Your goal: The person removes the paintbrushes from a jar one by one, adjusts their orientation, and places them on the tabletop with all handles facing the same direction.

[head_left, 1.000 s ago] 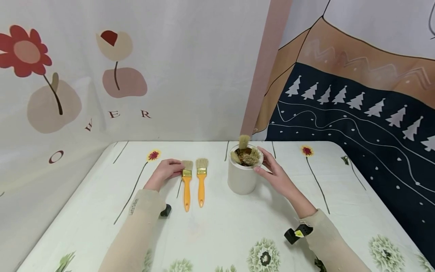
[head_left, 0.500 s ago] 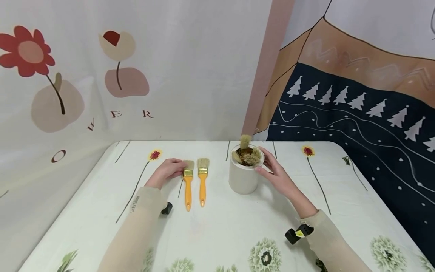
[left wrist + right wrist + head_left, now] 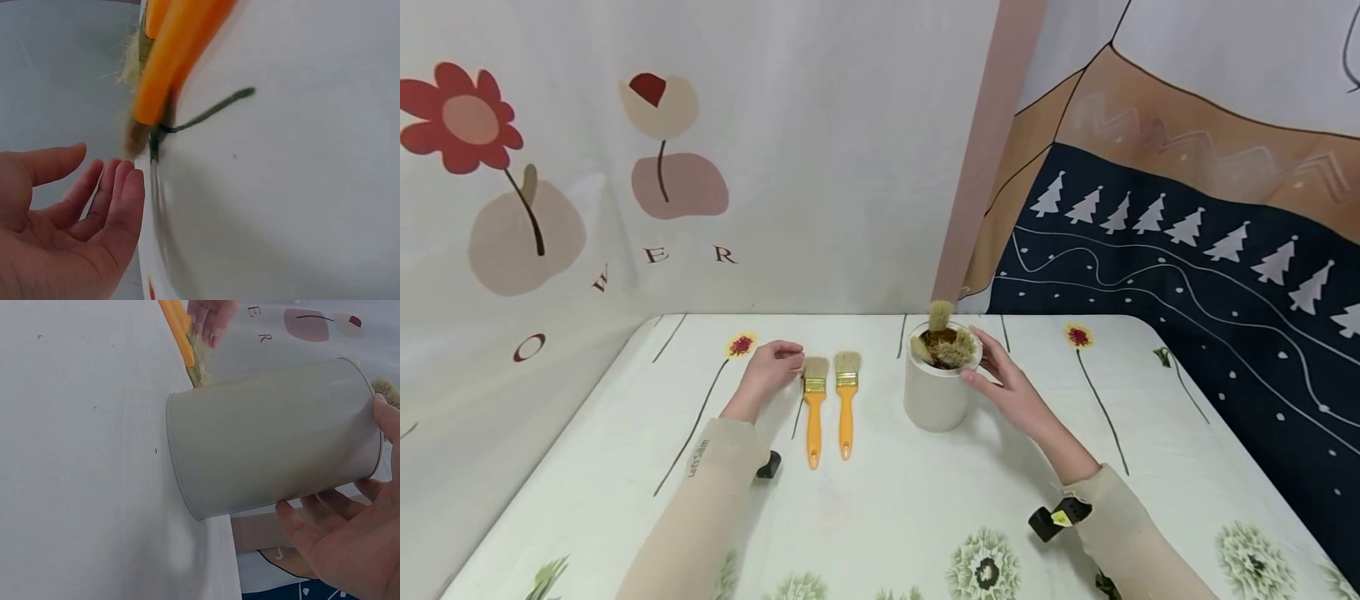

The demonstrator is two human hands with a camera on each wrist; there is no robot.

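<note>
Two paintbrushes with orange handles lie side by side on the table, bristles pointing away: a left paintbrush [image 3: 814, 408] and a right paintbrush [image 3: 846, 404]. My left hand [image 3: 769, 373] hovers just left of the left brush's bristles, holding nothing; in the left wrist view its fingers are loosely bent and apart from the thumb. A pale grey cylindrical canister [image 3: 934, 400] stands upright to the right. Bristle heads [image 3: 940, 315] stick out of its top. My right hand [image 3: 1009, 390] holds the canister's right side near the rim, thumb in front, fingers behind, as the right wrist view [image 3: 275, 437] confirms.
A white cloth with printed flowers covers the table [image 3: 880, 500]. Behind it hangs a pale printed curtain [image 3: 820, 167], and a dark cloth with white trees [image 3: 1150, 275] hangs at the right. Each wrist wears a small black camera [image 3: 1052, 518].
My left hand has come off the left paintbrush's bristles and moved slightly up and away. The brushes stay where they were. My right hand keeps its hold on the canister.
</note>
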